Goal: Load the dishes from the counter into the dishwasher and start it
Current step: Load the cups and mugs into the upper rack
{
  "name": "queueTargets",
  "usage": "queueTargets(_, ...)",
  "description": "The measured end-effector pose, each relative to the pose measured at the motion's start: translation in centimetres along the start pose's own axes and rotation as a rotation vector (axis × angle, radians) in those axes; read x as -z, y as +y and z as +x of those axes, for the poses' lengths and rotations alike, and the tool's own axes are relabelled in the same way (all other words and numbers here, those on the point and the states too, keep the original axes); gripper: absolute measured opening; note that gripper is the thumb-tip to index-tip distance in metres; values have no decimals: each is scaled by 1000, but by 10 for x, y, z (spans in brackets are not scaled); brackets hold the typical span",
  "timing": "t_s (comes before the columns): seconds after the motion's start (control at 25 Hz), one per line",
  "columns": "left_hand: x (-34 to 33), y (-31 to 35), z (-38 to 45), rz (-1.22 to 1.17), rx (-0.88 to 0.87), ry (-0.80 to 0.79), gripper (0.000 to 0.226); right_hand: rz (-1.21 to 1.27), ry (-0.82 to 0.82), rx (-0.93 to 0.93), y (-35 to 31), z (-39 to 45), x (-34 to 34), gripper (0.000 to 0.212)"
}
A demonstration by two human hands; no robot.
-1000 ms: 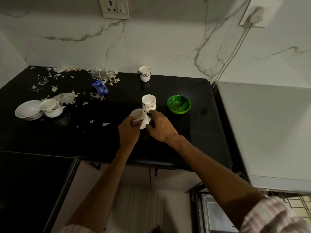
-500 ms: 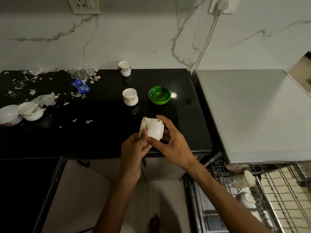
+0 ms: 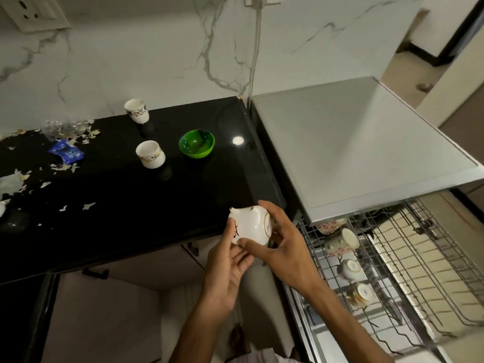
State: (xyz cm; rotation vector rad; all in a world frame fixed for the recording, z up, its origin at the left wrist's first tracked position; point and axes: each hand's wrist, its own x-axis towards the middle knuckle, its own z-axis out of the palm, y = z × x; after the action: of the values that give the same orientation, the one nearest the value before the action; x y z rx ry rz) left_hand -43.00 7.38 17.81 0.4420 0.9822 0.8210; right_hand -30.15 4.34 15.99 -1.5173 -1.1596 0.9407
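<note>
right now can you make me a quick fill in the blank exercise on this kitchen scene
1. Both hands hold a white ____, tipped on its side.
2. The bowl on the black counter is ____ in colour.
3. ____ white cups stand upright on the counter.
4. The cups already in the dishwasher rack sit along its ____ side.

Missing words: cup; green; two; left

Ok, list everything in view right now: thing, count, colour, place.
held cup: 1, white, tipped sideways in both hands by the counter edge
counter cups: 2, white patterned, upright on the black counter
bowl: 1, green, on counter
wrapper: 1, blue, counter left
scraps: many, pale, scattered left
racked cups: about four, white, dishwasher rack
rack: 1, metal wire, pulled out
left hand: under cup
right hand: fingers around cup base
</note>
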Motion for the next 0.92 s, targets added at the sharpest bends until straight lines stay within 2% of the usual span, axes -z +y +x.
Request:
queueTargets(0.32,-37,-52,-6,68,130,-48,46,15,158,-81,22,-46,56,74)
queueTargets(0.6,-74,-88,-9,148,208,-119,49,-61,249,-78,32,-75,104,75)
queueTargets(0.92,-110,-131,-14,330,193,-165,50,-124,302,-83,46,-103,152,76)
